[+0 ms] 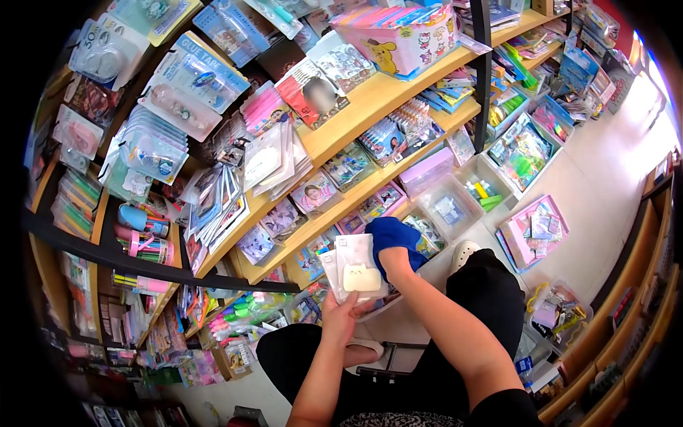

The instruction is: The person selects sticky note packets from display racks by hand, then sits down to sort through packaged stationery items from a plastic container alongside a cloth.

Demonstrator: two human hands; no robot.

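My left hand [340, 314] pinches the lower edge of a few clear packs fanned together. The front pack holds a cream cat-shaped notepad [362, 278], with a paler card behind it. A blue cloth [390, 236] covers most of my right hand [395, 262], and its fingers are hidden inside the folds. The cloth sits against the right side of the packs. Both hands are above my lap, in front of the lower shelf.
Wooden shelves [341, 142] crowded with packaged stationery rise ahead. A Hello Kitty-style box [405, 50] stands on top. Plastic bins [448, 206] and a pink tray [533, 233] rest on the floor at right. More shelving [619, 320] lines the right side.
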